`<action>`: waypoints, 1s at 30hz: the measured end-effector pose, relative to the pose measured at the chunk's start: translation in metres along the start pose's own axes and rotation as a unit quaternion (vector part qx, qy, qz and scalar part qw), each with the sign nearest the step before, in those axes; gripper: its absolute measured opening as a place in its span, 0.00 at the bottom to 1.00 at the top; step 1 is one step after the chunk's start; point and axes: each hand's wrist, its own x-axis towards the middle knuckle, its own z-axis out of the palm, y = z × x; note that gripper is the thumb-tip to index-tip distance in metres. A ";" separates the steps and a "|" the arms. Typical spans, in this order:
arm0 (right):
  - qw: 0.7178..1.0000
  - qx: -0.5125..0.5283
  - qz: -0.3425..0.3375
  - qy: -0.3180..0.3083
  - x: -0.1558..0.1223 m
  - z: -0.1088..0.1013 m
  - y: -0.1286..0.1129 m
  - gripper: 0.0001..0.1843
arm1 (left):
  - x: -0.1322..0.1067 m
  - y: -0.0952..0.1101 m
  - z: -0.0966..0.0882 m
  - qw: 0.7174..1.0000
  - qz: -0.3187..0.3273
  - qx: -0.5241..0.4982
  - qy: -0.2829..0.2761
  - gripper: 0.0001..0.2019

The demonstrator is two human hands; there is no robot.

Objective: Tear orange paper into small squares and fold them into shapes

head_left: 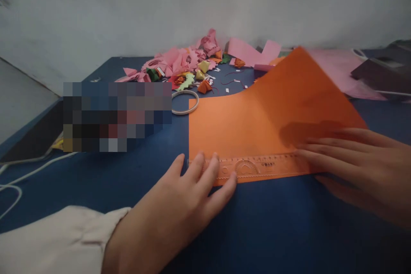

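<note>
An orange sheet of paper lies in front of me, its right part lifted into a peak at the back. Along its near edge rests a clear plastic ruler with a small protractor shape in it. My left hand spreads its fingers over the ruler's left end, fingertips on ruler and paper. Stretched out flat and slightly blurred, the fingers of my right hand reach over the ruler's right end and the paper; the thumb is partly hidden below. A shadow falls on the paper above the right fingers.
A roll of tape touches the paper's far left corner. Behind it are a heap of pink paper scraps and several small folded paper pieces. Pink sheets lie at back right. A white cable runs left; a blurred-out patch hides things nearby.
</note>
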 end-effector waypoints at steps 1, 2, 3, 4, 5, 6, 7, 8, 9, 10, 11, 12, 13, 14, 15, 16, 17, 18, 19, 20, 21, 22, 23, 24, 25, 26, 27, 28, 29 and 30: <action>1.000 -0.006 -0.003 0.006 0.002 0.000 -0.001 0.14 | 0.001 -0.002 0.001 1.000 0.003 -0.001 -0.001 0.24; 1.000 -0.011 -0.006 0.007 0.003 0.001 -0.001 0.15 | 0.001 -0.005 0.002 1.000 0.006 -0.002 -0.004 0.23; 1.000 -0.015 -0.010 0.005 0.004 0.002 -0.001 0.15 | 0.002 -0.007 0.002 1.000 0.009 -0.004 -0.012 0.23; 1.000 -0.019 -0.013 0.002 0.004 0.003 -0.001 0.15 | 0.003 -0.009 0.003 1.000 0.012 -0.006 -0.021 0.23; 1.000 -0.022 -0.015 0.000 0.004 0.003 0.000 0.16 | 0.004 -0.011 0.003 0.999 0.015 -0.009 -0.030 0.22; 1.000 -0.025 -0.019 -0.001 0.004 0.004 0.000 0.16 | 0.005 -0.013 0.003 0.999 0.015 -0.011 -0.035 0.22; 0.999 -0.029 -0.024 -0.003 0.003 0.004 0.001 0.16 | 0.005 -0.014 0.003 0.999 0.015 -0.013 -0.036 0.22; 0.999 -0.035 -0.031 -0.006 0.002 0.003 0.002 0.16 | 0.006 -0.014 0.002 0.999 0.014 -0.016 -0.037 0.22; 0.998 -0.041 -0.042 -0.007 0.002 0.003 0.002 0.16 | 0.006 -0.013 0.002 0.999 0.013 -0.021 -0.034 0.21; 0.997 -0.047 -0.055 -0.007 0.002 0.002 0.001 0.17 | 0.006 -0.012 0.001 0.999 0.011 -0.027 -0.023 0.20; 0.997 -0.053 -0.064 -0.003 0.002 0.001 0.000 0.18 | 0.006 -0.010 0.000 0.999 0.009 -0.036 -0.012 0.18; 0.996 -0.057 -0.065 0.005 0.004 0.000 -0.001 0.19 | 0.005 -0.008 -0.001 0.999 0.007 -0.047 0.000 0.16; 0.996 -0.060 -0.061 0.015 0.006 -0.001 -0.003 0.20 | 0.005 -0.006 -0.002 0.998 0.004 -0.057 0.011 0.14; 0.996 -0.062 -0.054 0.024 0.009 -0.002 -0.006 0.21 | 0.004 -0.004 -0.002 0.998 0.003 -0.067 0.017 0.13; 0.996 -0.063 -0.051 0.031 0.012 -0.003 -0.008 0.21 | 0.004 -0.003 -0.002 0.997 0.000 -0.076 0.018 0.13; 0.996 -0.067 -0.054 0.035 0.015 -0.004 -0.010 0.22 | 0.003 -0.002 -0.001 0.996 -0.004 -0.084 0.013 0.13; 0.995 -0.070 -0.059 0.038 0.018 -0.005 -0.011 0.22 | 0.003 -0.001 0.000 0.996 -0.007 -0.091 0.006 0.14; 0.994 -0.071 -0.066 0.039 0.021 -0.005 -0.012 0.22 | 0.003 -0.001 0.001 0.995 -0.007 -0.096 0.002 0.14; 0.994 -0.069 -0.073 0.039 0.023 -0.005 -0.012 0.22 | 0.002 -0.002 0.002 0.995 -0.007 -0.097 -0.001 0.14; 0.994 -0.065 -0.077 0.038 0.026 -0.005 -0.012 0.22 | 0.002 -0.002 0.003 0.995 -0.005 -0.096 0.001 0.14; 0.994 -0.061 -0.080 0.040 0.027 -0.004 -0.011 0.22 | 0.002 -0.002 0.004 0.996 -0.002 -0.092 0.005 0.14; 0.994 -0.059 -0.084 0.045 0.029 -0.004 -0.010 0.22 | 0.002 -0.002 0.004 0.996 -0.001 -0.089 0.010 0.14; 0.993 -0.058 -0.089 0.049 0.031 -0.003 -0.008 0.22 | 0.003 -0.002 0.004 0.996 -0.002 -0.085 0.016 0.14; 0.992 -0.058 -0.095 0.054 0.032 -0.002 -0.007 0.22 | 0.003 -0.002 0.004 0.996 -0.006 -0.082 0.020 0.14; 0.992 -0.059 -0.099 0.057 0.034 -0.001 -0.005 0.22 | 0.003 -0.001 0.003 0.997 -0.010 -0.079 0.024 0.14; 0.991 -0.058 -0.103 0.059 0.036 0.000 -0.003 0.21 | 0.003 -0.001 0.003 0.997 -0.014 -0.075 0.029 0.14; 0.991 -0.055 -0.109 0.061 0.037 0.001 -0.001 0.21 | 0.003 -0.001 0.002 0.997 -0.017 -0.070 0.031 0.15; 0.990 -0.052 -0.112 0.062 0.038 0.002 0.001 0.21 | 0.003 -0.001 0.002 0.997 -0.018 -0.064 0.035 0.15; 0.990 -0.047 -0.113 0.063 0.037 0.004 0.002 0.21 | 0.004 -0.001 0.001 0.998 -0.017 -0.058 0.036 0.15; 0.991 -0.039 -0.112 0.062 0.037 0.005 0.003 0.21 | 0.003 -0.001 0.001 0.998 -0.015 -0.053 0.032 0.16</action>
